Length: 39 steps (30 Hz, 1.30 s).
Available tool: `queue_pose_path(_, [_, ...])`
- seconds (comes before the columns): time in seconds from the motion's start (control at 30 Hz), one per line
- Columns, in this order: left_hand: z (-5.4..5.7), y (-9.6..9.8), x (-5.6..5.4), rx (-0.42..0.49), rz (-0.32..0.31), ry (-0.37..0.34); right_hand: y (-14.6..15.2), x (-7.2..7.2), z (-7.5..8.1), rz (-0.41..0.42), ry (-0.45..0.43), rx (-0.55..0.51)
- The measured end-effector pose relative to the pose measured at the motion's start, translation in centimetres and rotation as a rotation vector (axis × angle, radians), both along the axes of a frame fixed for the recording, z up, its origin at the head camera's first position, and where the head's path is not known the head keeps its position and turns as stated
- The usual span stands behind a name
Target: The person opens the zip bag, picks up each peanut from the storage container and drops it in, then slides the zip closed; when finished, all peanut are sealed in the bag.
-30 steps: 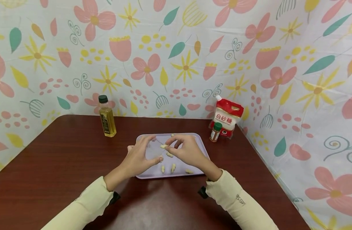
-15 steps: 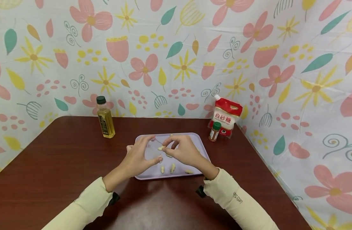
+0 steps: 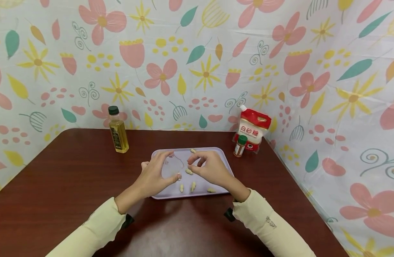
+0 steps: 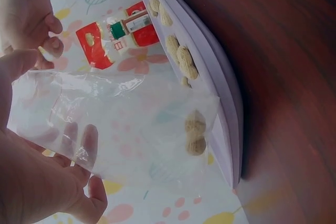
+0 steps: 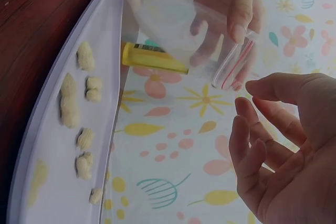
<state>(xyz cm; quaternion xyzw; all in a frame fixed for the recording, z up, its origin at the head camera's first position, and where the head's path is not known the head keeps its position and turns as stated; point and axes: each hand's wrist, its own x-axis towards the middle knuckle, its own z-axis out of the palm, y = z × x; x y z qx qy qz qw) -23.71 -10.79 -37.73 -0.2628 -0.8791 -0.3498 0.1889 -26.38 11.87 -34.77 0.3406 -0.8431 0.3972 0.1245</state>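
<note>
My left hand [image 3: 153, 177] holds a clear zip bag [image 4: 126, 124] by its mouth, thumb on one side and fingers on the other. A red line runs along the bag's edge in the right wrist view. One peanut [image 4: 195, 134] lies low in the bag. Just right of the mouth is my right hand [image 5: 283, 145], fingers loosely bent and thumb near the fingertips, with nothing visible between them. Below both hands, unshelled peanuts [image 5: 68, 100] lie spread on a lilac tray [image 3: 204, 182].
An oil bottle [image 3: 118, 132] stands at the back left of the dark wooden table [image 3: 71, 185]. At the back right a spice jar [image 3: 240, 146] stands before a red and white sugar bag [image 3: 252, 128]. A flowered curtain [image 3: 184, 71] hangs behind.
A peanut was pinched in my right hand at the bag's mouth; the fingers have let it go and drawn back slightly to the right. The left hand stays almost still.
</note>
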Motion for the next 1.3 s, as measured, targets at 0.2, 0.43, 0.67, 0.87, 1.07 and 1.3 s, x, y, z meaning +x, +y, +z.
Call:
queue_pose_path(0.2, [0.0,-0.2,0.2,-0.004,0.014,0.005,1.2,-0.7,-0.9,0.049,-0.040,0.052])
queue_pose_path(0.43, [-0.3,-0.3,0.1,0.005,0.008,0.011,2.3,-1.7,-2.4,0.069,-0.103,0.122])
queue_pose_path(0.67, [-0.2,-0.2,0.2,0.002,0.006,0.000,3.0,-2.8,-3.8,0.099,-0.171,0.187])
queue_pose_path(0.87, [-0.2,-0.3,0.2,0.001,0.006,-0.007,3.2,-3.6,-4.6,0.142,-0.201,0.223])
queue_pose_path(1.07, [-0.3,-0.3,0.3,0.010,0.001,-0.022,3.2,-3.8,-5.0,0.160,-0.233,0.262])
queue_pose_path(1.3, [-0.5,-0.4,0.3,0.006,0.005,-0.016,3.0,-4.0,-5.6,0.178,-0.296,0.298])
